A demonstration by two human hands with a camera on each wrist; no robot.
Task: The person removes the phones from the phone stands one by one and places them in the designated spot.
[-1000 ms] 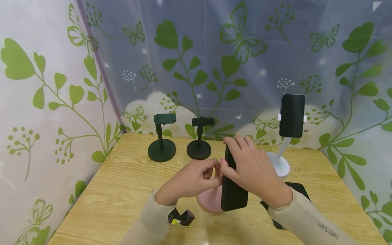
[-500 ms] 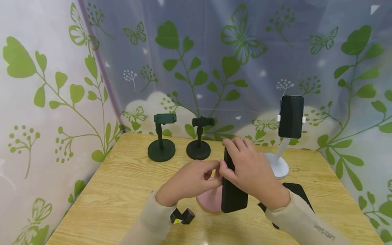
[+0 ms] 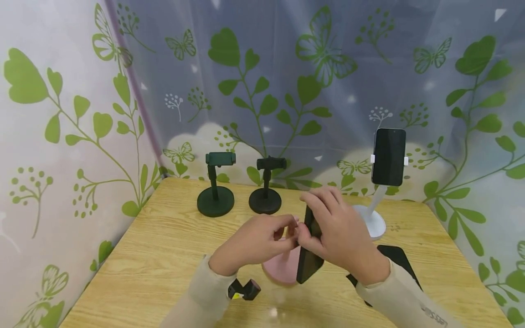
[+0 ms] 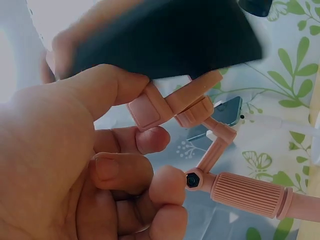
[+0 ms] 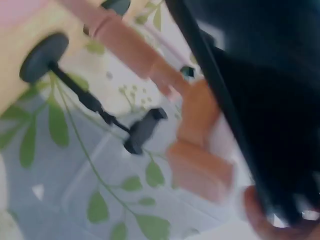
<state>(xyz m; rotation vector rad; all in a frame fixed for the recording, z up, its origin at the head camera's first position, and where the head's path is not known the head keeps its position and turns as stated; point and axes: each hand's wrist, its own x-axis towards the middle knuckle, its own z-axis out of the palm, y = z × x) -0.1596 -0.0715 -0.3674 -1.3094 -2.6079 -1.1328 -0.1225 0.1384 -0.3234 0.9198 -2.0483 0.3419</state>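
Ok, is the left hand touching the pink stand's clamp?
Touching: the left wrist view shows the left hand pinching the pink stand's clamp, thumb on one side, fingertip on the other.

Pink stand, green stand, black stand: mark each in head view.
Pink stand (image 3: 280, 268), head view: on its round base.
Green stand (image 3: 213, 184), head view: on its post.
Black stand (image 3: 266, 183), head view: on its post.

In this view your right hand (image 5: 260, 217) gripped one end of a dark phone (image 5: 265, 100) beside a blurred pink stand (image 5: 197, 112), black stand (image 5: 89, 101) off left, leaf-printed backdrop (image 5: 132, 185) behind.
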